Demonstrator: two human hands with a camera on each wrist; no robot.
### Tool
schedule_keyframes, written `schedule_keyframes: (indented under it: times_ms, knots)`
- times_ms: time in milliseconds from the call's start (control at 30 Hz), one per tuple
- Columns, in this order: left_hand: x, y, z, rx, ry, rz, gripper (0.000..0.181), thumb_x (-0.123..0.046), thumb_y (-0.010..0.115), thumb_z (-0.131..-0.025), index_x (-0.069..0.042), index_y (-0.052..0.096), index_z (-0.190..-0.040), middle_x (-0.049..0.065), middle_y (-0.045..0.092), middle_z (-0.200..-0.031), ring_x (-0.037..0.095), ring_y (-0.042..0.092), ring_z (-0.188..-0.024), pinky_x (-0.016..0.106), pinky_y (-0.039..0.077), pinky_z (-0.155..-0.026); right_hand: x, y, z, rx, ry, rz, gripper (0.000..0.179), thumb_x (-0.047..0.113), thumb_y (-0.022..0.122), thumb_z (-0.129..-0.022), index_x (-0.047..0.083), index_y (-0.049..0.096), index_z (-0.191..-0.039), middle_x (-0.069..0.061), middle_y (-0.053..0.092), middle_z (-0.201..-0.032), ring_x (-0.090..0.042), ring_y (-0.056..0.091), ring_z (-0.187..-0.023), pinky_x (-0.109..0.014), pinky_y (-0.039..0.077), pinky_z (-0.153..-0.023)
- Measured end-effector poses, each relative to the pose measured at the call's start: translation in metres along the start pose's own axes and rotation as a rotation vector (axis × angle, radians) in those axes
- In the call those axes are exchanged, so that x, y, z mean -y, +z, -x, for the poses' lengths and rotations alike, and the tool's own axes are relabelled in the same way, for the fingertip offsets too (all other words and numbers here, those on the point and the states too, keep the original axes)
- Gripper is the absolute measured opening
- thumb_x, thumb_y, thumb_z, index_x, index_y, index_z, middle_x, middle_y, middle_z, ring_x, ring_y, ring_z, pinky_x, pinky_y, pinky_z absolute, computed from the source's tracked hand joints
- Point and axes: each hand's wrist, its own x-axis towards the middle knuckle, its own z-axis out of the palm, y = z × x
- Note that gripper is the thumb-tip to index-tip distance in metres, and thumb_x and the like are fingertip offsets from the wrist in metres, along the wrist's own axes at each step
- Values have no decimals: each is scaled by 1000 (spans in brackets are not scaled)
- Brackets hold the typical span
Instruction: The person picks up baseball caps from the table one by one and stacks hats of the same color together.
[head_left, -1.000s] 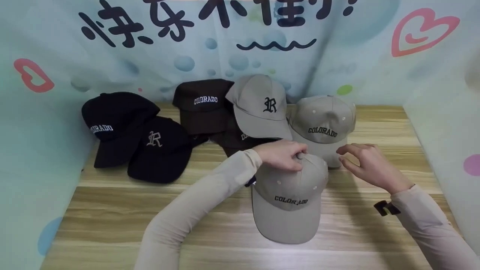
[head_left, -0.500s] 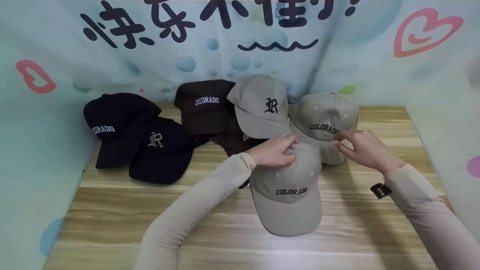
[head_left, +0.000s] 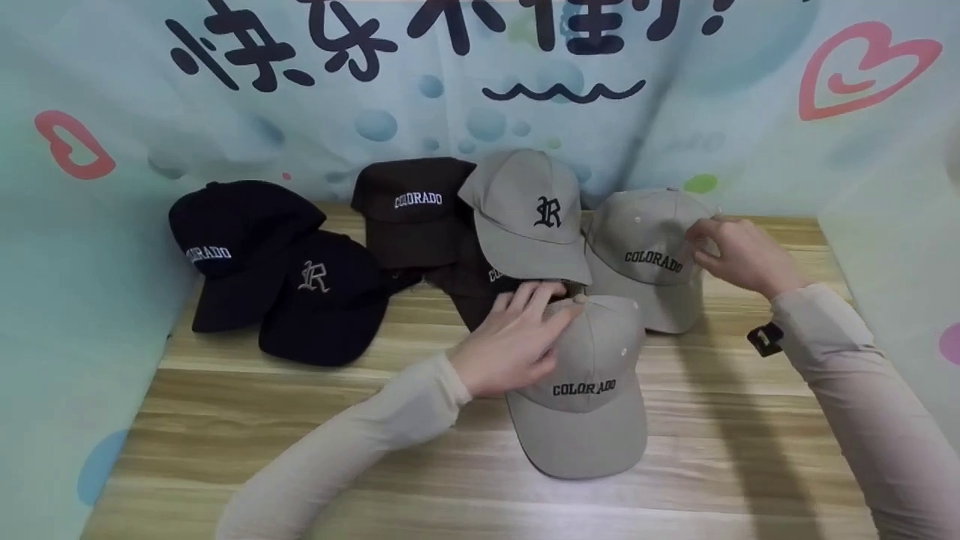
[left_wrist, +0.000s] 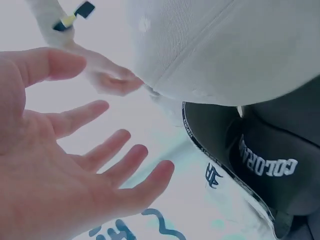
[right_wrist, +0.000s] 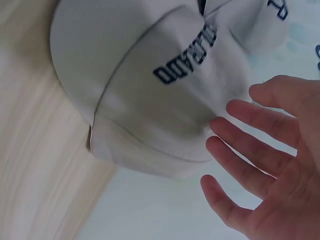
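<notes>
A light grey COLORADO cap (head_left: 585, 446) rests at the front middle of the wooden table, brim toward me. My left hand (head_left: 502, 345) is over the left side of its crown; in the left wrist view the fingers (left_wrist: 120, 145) are spread and hold nothing. Farther back at the right lies another grey COLORADO cap (head_left: 656, 232). Beside its crown is my right hand (head_left: 739, 251), its fingers loosely bent in the right wrist view; the fingertips (right_wrist: 216, 125) are at the crown, and whether they touch it I cannot tell.
A grey cap with an R (head_left: 525, 199) overlaps a dark brown COLORADO cap (head_left: 412, 225) and another brown cap (head_left: 465, 300). Two black caps (head_left: 240, 232) overlap at the left. A printed cloth backdrop (head_left: 480, 45) closes off the back and sides.
My left hand has let go of the front cap's crown top and shifted left with its fingers spreading. My right hand has moved from the back right cap's brim up to its crown.
</notes>
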Motion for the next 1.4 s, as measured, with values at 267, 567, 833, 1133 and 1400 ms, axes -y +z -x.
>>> schedule_keyframes:
  times_ms: [267, 567, 833, 1133, 1400]
  knots:
    - [-2, 11, 41, 186, 30, -109, 31, -22, 63, -89, -12, 61, -118, 4, 60, -107, 24, 52, -103, 47, 43, -83, -9, -8, -30, 5, 119, 24, 27, 3, 57, -90, -12, 54, -112, -34, 48, -114, -50, 52, -98, -61, 42, -84]
    - [-3, 50, 67, 415, -39, -40, 51, -25, 64, -88, -6, 52, -134, 11, 52, -124, 26, 56, -107, 45, 50, -82, -19, 4, -56, 123, 272, -111, 65, 37, 45, -99, -6, 27, -144, -41, 23, -140, -58, 25, -127, -76, 17, -93]
    - [-9, 62, 71, 434, -19, -162, 55, -29, 62, -92, -1, 50, -137, 18, 48, -135, 27, 47, -125, 40, 43, -96, -25, 1, -53, 79, 325, -260, 69, 34, 48, -96, -12, 26, -143, -42, 25, -134, -57, 31, -119, -72, 20, -96]
    - [-17, 65, 64, 375, 0, -202, 44, -22, 60, -91, 6, 59, -124, 25, 58, -123, 28, 59, -108, 36, 53, -80, -1, -34, -39, 30, 249, -291, 35, 24, 54, -96, -8, 53, -111, -24, 51, -105, -35, 46, -94, -45, 37, -81]
    - [-15, 64, 55, 399, -27, -141, 25, -15, 64, -86, 3, 68, -103, 14, 65, -98, 21, 64, -81, 34, 54, -62, 20, -60, -27, 96, 66, -209, 17, 14, 54, -97, 1, 53, -108, -13, 54, -92, -25, 46, -83, -32, 35, -69]
